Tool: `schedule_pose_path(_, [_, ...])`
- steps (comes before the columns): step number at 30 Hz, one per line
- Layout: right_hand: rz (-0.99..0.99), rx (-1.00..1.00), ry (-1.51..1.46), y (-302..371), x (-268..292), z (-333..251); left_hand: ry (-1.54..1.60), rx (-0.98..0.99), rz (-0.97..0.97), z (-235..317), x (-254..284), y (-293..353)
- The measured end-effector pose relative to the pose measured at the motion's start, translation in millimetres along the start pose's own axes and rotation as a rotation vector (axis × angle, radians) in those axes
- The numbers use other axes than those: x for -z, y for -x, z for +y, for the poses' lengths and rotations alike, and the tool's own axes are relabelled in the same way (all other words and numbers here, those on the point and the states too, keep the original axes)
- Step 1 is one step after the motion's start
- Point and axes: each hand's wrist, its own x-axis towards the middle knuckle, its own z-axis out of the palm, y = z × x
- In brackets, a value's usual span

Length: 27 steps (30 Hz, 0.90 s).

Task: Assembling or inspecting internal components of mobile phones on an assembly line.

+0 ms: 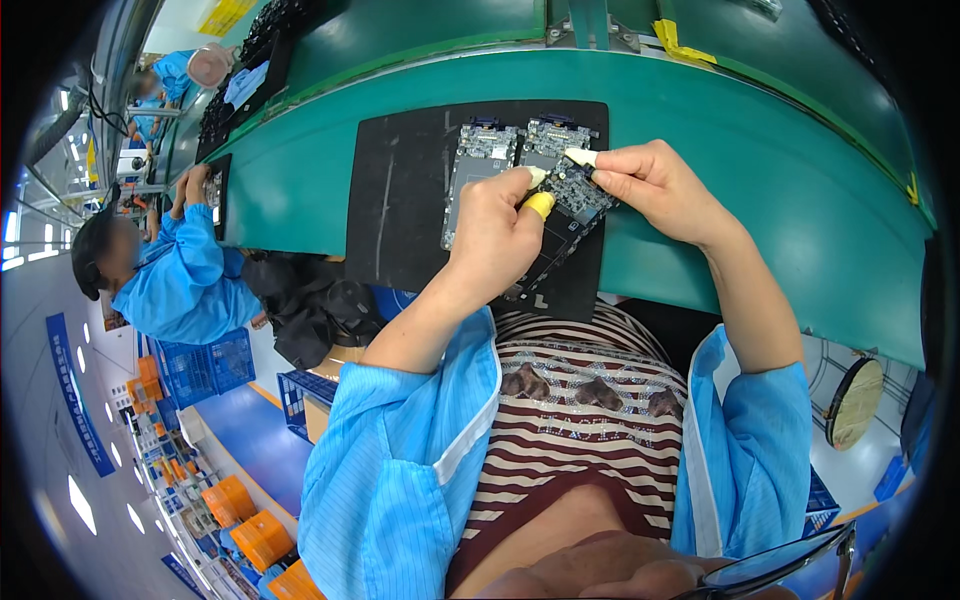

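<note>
The long, dark circuit board studded with small components (575, 192) is positioned between the hands, over the right part of the black rectangular mat (398, 200) on the glossy green bench (690, 125). Its long axis runs obliquely, from the upper right down-left toward the wearer's body. The left hand (492, 228), thumb sheathed in a yellow finger cot (541, 204), is narrowed on the board's left edge. The right hand (657, 190) pinches the upper-right connector end; I cannot tell from here whether it also holds a small part. Both hands are equally near. Two similar grey-black boards (467, 185) lie upright beyond, the right one partly overlapped.
</note>
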Motion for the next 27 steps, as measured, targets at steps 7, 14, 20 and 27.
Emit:
schedule_pose_path(7, [0.132, -0.037, -0.445, -1.9, -3.9, 0.0, 0.415, 0.023, -0.058, -8.5, 0.9, -8.8])
schedule_pose_path(14, [0.111, -0.029, -0.573, -4.2, 11.4, -1.3, 0.690, 0.139, 0.042, -3.0, 10.8, -9.0])
schedule_pose_path(20, [0.117, -0.048, -0.623, -4.7, 9.1, 1.2, 0.697, 0.129, 0.103, 1.1, 5.5, -6.9])
schedule_pose_path(27, [0.147, -0.073, -0.740, -5.5, 10.0, 0.3, 0.596, 0.041, 0.132, -4.3, 2.7, -6.2])
